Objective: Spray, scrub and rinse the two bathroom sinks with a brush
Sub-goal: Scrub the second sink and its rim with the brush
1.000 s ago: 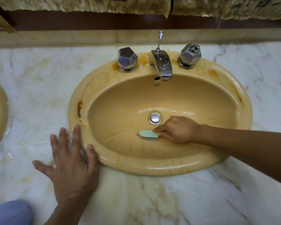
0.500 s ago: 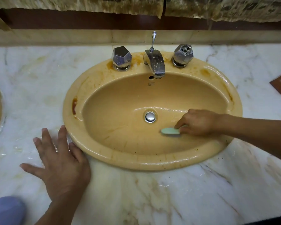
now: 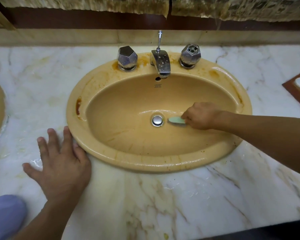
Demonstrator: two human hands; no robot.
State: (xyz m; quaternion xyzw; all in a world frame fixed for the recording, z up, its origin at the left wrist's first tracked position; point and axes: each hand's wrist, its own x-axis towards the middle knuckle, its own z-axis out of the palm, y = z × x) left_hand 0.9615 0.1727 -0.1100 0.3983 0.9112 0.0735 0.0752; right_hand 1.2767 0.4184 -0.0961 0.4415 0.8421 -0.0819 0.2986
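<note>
Beside the drain (image 3: 157,120), brush (image 3: 176,120) juts left from right hand (image 3: 200,117) grip.

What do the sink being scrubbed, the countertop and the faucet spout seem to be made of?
Sink: likely glazed ceramic; tan, glossy, with highlights along its wet rim. Countertop: polished marble or an imitation; white with brown veins, reflective. Faucet spout: probably chromed metal; mirror-bright, dotted with pale spots.

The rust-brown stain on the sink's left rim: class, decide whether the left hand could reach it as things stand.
Probably yes. The left hand rests flat and empty on the white marble counter beside the tan oval sink, and nothing lies between it and the rust-brown stain.
</note>
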